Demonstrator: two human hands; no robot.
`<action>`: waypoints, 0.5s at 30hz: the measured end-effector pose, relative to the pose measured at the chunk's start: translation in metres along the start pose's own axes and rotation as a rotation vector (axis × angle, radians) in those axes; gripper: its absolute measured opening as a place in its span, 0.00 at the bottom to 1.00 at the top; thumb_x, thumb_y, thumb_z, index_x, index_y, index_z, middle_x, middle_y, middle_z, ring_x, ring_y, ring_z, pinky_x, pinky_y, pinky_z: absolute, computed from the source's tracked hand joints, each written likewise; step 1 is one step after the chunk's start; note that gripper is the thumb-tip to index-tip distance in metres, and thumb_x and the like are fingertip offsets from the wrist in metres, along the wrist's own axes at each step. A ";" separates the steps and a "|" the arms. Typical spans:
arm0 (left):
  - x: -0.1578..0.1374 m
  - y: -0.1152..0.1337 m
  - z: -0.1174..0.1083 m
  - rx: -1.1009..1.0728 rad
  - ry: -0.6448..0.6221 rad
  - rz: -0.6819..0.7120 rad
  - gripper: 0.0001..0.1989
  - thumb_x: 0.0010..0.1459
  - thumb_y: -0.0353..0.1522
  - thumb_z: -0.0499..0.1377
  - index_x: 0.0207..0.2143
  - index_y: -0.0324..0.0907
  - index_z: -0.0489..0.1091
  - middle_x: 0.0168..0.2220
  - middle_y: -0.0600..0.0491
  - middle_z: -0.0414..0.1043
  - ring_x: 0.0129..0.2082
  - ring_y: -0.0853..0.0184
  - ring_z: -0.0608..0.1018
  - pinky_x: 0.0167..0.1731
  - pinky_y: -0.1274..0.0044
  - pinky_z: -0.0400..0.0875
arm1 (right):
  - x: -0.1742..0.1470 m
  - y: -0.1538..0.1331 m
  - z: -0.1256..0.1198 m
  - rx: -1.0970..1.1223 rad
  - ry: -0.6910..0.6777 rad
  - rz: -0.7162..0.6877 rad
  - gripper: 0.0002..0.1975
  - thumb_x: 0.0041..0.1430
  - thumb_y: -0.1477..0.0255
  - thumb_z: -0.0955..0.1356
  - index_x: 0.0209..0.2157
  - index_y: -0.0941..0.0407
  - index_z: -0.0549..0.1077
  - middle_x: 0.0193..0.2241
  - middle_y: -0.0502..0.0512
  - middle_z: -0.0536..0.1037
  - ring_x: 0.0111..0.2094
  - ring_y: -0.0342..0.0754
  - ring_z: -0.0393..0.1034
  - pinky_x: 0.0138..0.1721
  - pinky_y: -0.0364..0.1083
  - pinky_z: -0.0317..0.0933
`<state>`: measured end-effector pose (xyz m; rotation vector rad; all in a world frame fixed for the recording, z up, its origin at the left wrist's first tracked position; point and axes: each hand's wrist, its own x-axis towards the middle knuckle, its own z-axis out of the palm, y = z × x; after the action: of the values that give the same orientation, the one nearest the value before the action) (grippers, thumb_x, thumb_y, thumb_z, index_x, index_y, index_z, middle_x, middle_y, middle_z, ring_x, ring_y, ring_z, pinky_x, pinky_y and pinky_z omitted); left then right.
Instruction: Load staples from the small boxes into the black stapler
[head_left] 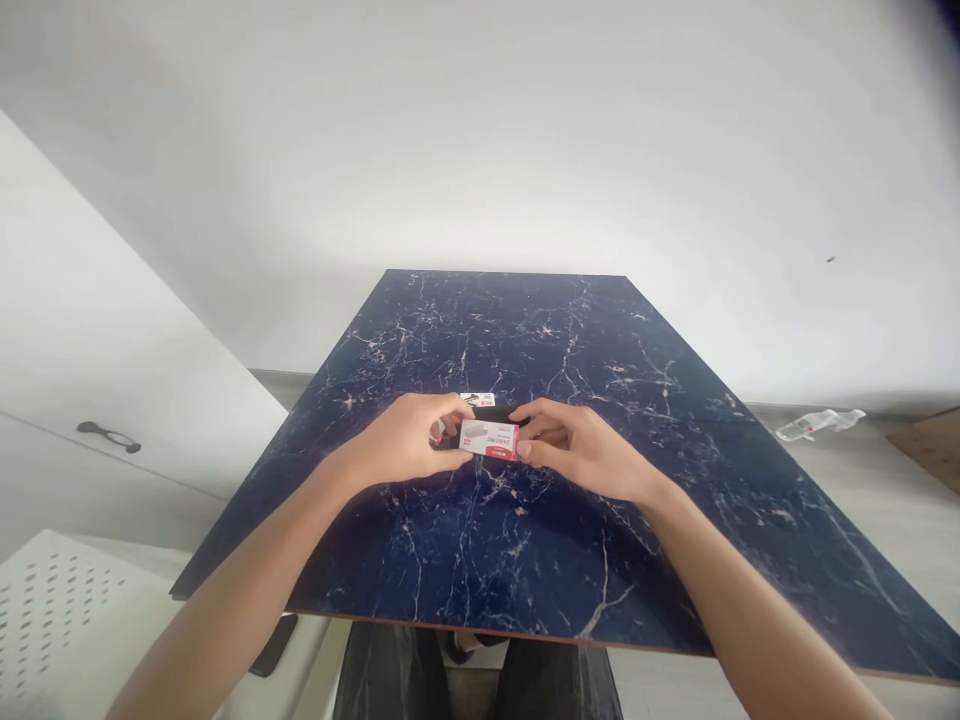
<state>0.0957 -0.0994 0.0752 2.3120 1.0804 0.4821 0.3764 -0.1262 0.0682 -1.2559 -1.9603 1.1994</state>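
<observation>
A small white-and-red box of staples (488, 438) is held between both hands, over the near middle of the dark blue marbled table (465, 560). My left hand (416, 435) is closed round its left end, thumb along the lower edge. My right hand (577, 445) pinches the right end between thumb and fingers. Right behind the box shows a black item (495, 412), mostly hidden by the box and fingers; I cannot tell its kind. A white label or packet with dark print (478, 399) sticks out just beyond the left fingertips.
A pale wall stands behind the table. At the left are a white cabinet with a dark handle (109, 437), a perforated white surface (52, 610) and a dark phone-like object (274, 645). On the floor at right lies a clear plastic bottle (817, 425).
</observation>
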 end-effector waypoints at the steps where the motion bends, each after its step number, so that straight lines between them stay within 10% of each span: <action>1: 0.001 0.000 0.004 -0.026 0.036 -0.001 0.16 0.56 0.41 0.66 0.46 0.48 0.74 0.39 0.52 0.79 0.31 0.64 0.80 0.29 0.75 0.72 | 0.001 0.002 0.004 0.063 0.011 0.001 0.18 0.62 0.59 0.71 0.50 0.51 0.75 0.39 0.54 0.85 0.35 0.52 0.80 0.38 0.50 0.75; 8: 0.009 -0.011 0.031 -0.366 0.229 -0.042 0.21 0.55 0.40 0.70 0.50 0.46 0.72 0.47 0.47 0.79 0.41 0.60 0.83 0.39 0.69 0.81 | 0.007 0.009 0.012 0.361 0.108 -0.037 0.17 0.63 0.60 0.71 0.49 0.53 0.75 0.46 0.58 0.83 0.43 0.53 0.81 0.47 0.54 0.76; 15: 0.009 -0.013 0.036 -0.866 0.102 0.023 0.20 0.61 0.38 0.65 0.54 0.45 0.74 0.51 0.45 0.79 0.41 0.59 0.84 0.39 0.67 0.83 | 0.009 0.009 0.026 0.478 0.207 0.007 0.21 0.58 0.61 0.75 0.50 0.54 0.74 0.42 0.57 0.84 0.41 0.52 0.81 0.49 0.54 0.76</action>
<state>0.1122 -0.0969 0.0393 1.5416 0.6821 0.8771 0.3560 -0.1267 0.0478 -1.0827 -1.4115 1.3764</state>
